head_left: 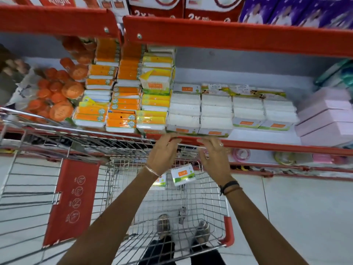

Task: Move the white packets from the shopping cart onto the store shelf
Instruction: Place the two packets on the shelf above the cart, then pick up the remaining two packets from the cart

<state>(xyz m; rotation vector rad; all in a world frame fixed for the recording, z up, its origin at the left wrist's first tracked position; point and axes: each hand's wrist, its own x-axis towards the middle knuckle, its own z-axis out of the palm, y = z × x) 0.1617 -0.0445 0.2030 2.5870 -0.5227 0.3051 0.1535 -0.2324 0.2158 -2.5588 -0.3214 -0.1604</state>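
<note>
Rows of white packets (pixel 215 111) with orange labels lie flat on the red-edged shelf (pixel 267 146). My left hand (pixel 162 153) and my right hand (pixel 215 155) are raised to the shelf's front edge, fingertips touching the front of the nearest white packets. Both hands have fingers spread and hold nothing. Below them, in the wire shopping cart (pixel 210 207), one white packet (pixel 182 175) lies on the basket floor. A second packet (pixel 160 183) is partly hidden behind my left wrist.
Orange and yellow packets (pixel 124 104) are stacked left of the white ones, with bagged orange-lidded jars (pixel 57 96) further left. Pink boxes (pixel 324 115) stand at the right. A second cart with a red panel (pixel 70 203) sits to the left. Another red shelf (pixel 229 35) hangs overhead.
</note>
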